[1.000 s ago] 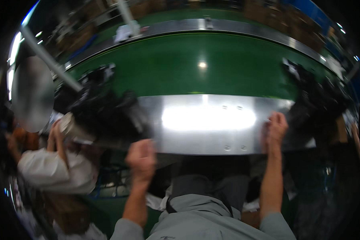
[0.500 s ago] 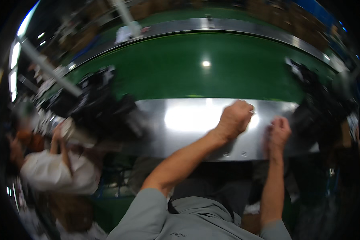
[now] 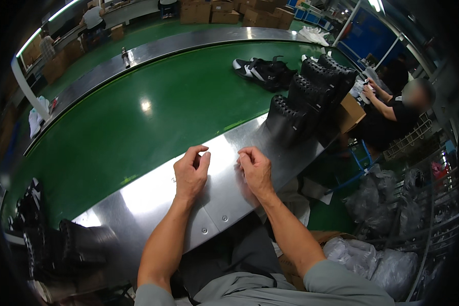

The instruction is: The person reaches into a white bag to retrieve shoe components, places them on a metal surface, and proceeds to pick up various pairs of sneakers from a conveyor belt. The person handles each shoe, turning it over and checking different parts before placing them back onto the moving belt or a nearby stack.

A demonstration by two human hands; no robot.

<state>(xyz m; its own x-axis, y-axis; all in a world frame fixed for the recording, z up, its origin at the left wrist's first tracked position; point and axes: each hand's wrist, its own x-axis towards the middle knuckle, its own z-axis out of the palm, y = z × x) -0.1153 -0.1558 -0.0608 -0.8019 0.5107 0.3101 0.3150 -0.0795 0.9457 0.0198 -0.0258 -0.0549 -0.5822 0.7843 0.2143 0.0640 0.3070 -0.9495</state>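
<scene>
Both my hands hover over the shiny metal ledge along the near side of a green work surface. My left hand is curled, its thumb and forefinger brought near each other at the tips. Facing it across a gap, my right hand is also closed, thumb against the bent fingers. Anything held in either is too small to make out. Right of my right hand, black boots stand in a row on the ledge. More black boots are at the ledge's left end, away from my left hand.
A black shoe with white patches lies on the green surface beyond the boots. At the right a co-worker handles something pale beside a cardboard box. Clear plastic bags lie low at the right near a metal rack.
My view has swung to the right, bringing the right-hand boots and co-worker into sight. My left forearm no longer slants across to the right. Both hands stay curled above the metal ledge.
</scene>
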